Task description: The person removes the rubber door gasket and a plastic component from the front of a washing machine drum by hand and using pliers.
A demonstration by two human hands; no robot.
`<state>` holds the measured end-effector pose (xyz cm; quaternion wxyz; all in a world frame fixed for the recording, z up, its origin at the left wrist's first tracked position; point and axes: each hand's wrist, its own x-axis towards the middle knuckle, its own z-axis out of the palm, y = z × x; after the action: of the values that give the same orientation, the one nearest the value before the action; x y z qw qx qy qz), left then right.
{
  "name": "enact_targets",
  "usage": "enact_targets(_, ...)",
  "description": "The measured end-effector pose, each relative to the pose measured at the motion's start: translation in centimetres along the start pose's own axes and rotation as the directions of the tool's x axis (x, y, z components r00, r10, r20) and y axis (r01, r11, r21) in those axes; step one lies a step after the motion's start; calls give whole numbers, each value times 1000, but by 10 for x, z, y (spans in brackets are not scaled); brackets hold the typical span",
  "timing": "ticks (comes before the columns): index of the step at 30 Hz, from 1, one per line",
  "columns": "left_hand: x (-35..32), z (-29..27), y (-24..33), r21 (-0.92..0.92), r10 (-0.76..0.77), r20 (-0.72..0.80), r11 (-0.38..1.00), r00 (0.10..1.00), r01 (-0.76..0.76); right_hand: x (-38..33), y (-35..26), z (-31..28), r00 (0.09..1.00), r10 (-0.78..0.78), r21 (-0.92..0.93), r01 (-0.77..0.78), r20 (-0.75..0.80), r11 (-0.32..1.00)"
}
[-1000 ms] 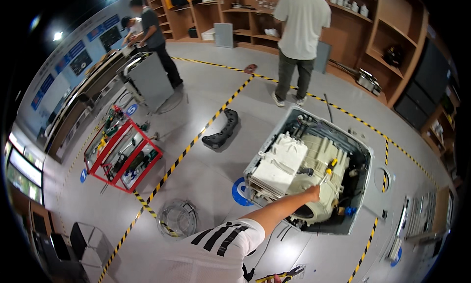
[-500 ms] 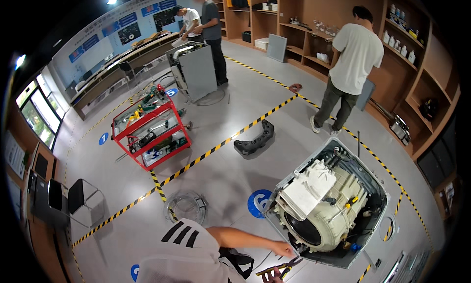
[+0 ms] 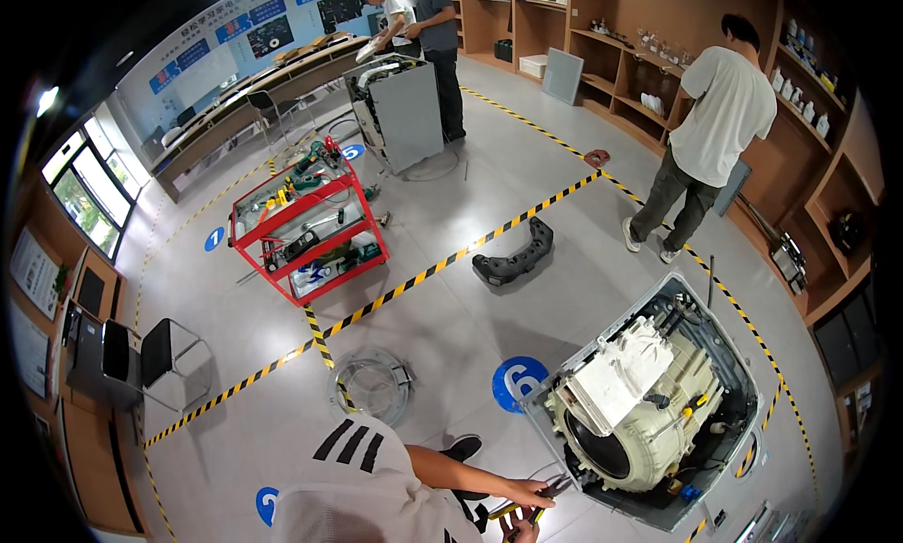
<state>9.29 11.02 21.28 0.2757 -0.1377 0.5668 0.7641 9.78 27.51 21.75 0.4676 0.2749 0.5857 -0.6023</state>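
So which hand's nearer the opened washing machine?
Left. In the picture, the left hand is just off the washing machine's lower-left edge; the right hand sits below the left, farther out.

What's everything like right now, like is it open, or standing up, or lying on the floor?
Right hand: closed around the pliers
Left hand: at the pliers, grip unclear
Pliers: held, jaws hard to see
Big grey case: open
Cream drum: uncovered, inside the case
Red cart: upright, loaded with tools
Black curved part: lying on the floor
Black chair at left: upright
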Motion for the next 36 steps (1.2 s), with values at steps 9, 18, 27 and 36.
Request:
enact_targets(9,12,-30,15,114,111,26,987,993,-113,-31,-39,65,997,-5,-8,4,-74,1000)
enact_targets(18,15,-88,6,-206,87,118,977,989,-61,4,-18,76,971,-198,158,176,135,972)
enact_targets(27,17,-174,-20,242,88,-422,970,902,19,13,-14,70,951,-254,308,193,173,932)
enact_targets(36,88,-218,20,767,701,-442,619,559,-170,121,25,14,942,-243,226,191,230,955)
